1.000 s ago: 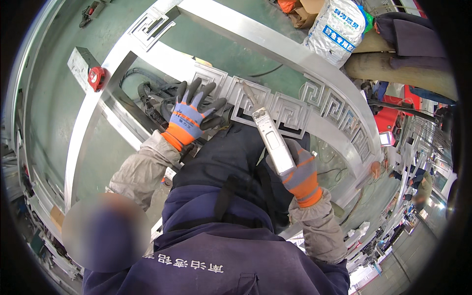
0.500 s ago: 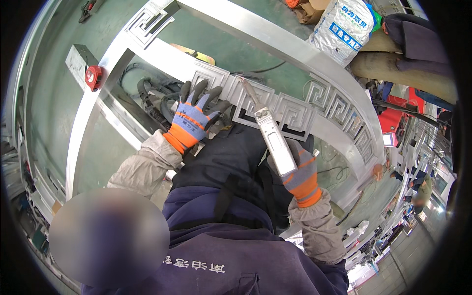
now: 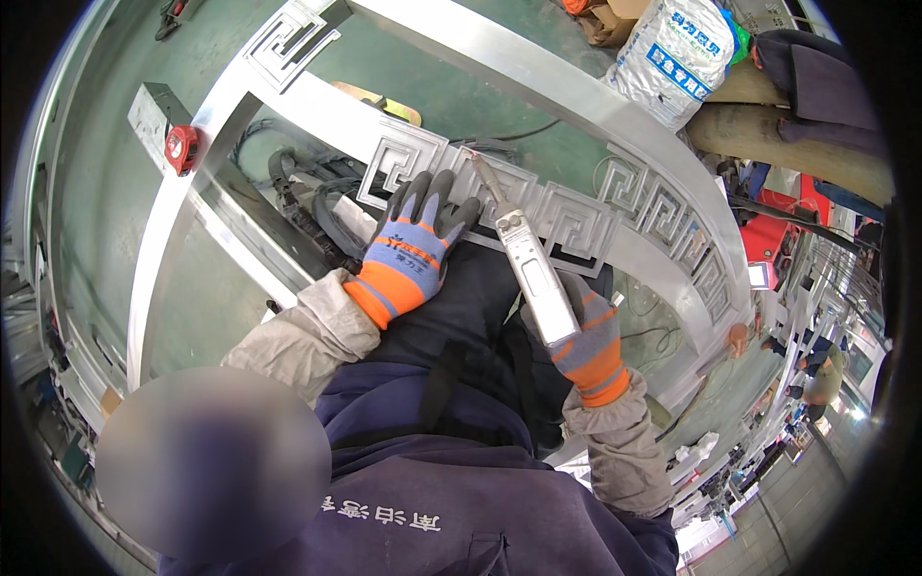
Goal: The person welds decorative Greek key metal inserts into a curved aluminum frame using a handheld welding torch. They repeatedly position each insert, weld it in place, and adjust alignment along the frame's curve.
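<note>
A silver welding gun (image 3: 536,276) with a long narrow nozzle is gripped in my right hand (image 3: 588,338), in a grey and orange glove. Its tip rests at or just above a row of square metal fretwork pieces (image 3: 552,213) in a meander pattern; contact cannot be made out. My left hand (image 3: 411,248), gloved alike, lies with outstretched fingers on the near edge of the fretwork, left of the nozzle. The fretwork lies along the inner bar of a large curved silver metal frame (image 3: 519,60) in front of my lap.
A red tape measure (image 3: 182,150) sits on the frame's left side, beside a metal box section (image 3: 149,117). Dark cables (image 3: 331,226) lie under the frame. At the far right stand a white sack (image 3: 672,62) and a cardboard box (image 3: 615,21). Another person (image 3: 821,363) is at the distant right.
My left hand has shifted right and nearer to me along the fretwork, its fingers coming closer together and uncovering the leftmost square. The right hand and welding gun have stayed put.
</note>
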`<state>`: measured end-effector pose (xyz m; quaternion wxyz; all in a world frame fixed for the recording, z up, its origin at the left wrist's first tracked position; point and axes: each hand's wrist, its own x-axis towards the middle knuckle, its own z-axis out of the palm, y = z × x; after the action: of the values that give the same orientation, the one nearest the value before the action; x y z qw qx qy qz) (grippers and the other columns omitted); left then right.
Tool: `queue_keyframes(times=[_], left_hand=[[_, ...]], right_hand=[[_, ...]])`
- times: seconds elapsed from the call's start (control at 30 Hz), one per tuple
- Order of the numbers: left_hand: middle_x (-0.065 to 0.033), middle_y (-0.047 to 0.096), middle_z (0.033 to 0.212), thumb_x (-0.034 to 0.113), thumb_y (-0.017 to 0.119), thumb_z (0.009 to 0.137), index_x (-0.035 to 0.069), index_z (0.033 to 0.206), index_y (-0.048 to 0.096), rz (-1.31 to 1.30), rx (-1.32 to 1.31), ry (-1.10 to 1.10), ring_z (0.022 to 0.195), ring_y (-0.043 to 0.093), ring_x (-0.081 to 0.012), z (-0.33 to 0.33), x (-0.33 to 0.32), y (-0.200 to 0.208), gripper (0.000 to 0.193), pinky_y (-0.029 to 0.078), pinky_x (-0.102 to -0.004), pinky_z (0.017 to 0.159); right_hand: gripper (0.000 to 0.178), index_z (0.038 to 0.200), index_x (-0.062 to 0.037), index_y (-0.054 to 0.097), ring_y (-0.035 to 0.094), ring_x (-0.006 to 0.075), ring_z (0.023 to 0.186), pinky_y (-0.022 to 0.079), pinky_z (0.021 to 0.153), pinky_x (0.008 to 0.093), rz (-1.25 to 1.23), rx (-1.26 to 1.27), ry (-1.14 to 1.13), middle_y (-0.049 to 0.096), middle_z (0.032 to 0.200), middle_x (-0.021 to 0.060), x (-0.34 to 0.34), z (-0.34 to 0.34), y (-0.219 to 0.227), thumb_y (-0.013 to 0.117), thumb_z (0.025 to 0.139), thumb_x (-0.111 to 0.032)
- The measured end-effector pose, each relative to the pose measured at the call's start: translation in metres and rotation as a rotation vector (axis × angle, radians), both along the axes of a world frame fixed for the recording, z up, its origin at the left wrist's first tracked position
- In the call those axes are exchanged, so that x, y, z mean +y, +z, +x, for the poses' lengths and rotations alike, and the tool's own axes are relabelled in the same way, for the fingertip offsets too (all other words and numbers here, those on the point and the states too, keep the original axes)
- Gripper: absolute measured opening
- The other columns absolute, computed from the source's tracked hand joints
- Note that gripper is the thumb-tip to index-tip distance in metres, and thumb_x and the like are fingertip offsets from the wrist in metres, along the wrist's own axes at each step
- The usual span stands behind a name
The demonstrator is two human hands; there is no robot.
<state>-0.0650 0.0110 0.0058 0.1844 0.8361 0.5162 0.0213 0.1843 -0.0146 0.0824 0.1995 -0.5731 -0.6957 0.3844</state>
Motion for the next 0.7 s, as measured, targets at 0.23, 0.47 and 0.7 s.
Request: queue_keyframes(times=[0.23, 0.47, 0.7], left_hand=[[-0.0276, 0.019, 0.155, 0.026, 0.058, 0.08, 0.01, 0.149, 0.034, -0.094, 0.123, -0.014, 0.143, 0.02, -0.0438, 0.0097, -0.0045, -0.0073, 0.075, 0.017, -0.0508, 0.117], [-0.029, 0.018, 0.154, 0.024, 0.058, 0.076, 0.006, 0.149, 0.032, -0.045, 0.124, -0.027, 0.144, 0.017, -0.0451, 0.0106, -0.0038, -0.0052, 0.079, 0.013, -0.0519, 0.118], [-0.0305, 0.019, 0.153, 0.026, 0.06, 0.074, 0.005, 0.148, 0.032, -0.103, 0.139, -0.035, 0.143, 0.018, -0.0462, 0.0126, 0.0, 0.0026, 0.082, 0.012, -0.0521, 0.118]], right_hand=[[0.033, 0.111, -0.0043, 0.062, 0.068, 0.0352, 0.072, 0.054, 0.062, 0.0385, 0.002, -0.05, 0.039, 0.068, 0.082, 0.0171, 0.0026, 0.0011, 0.0039, 0.071, 0.083, -0.02], [0.033, 0.109, -0.0039, 0.061, 0.066, 0.0362, 0.069, 0.052, 0.059, 0.0394, 0.013, -0.062, 0.045, 0.066, 0.08, 0.0169, 0.002, -0.0007, 0.0044, 0.071, 0.083, -0.021], [0.033, 0.11, -0.0042, 0.061, 0.065, 0.0361, 0.069, 0.052, 0.058, 0.0397, 0.073, -0.077, 0.071, 0.066, 0.08, 0.0165, 0.0016, 0.0007, 0.0034, 0.07, 0.083, -0.021]])
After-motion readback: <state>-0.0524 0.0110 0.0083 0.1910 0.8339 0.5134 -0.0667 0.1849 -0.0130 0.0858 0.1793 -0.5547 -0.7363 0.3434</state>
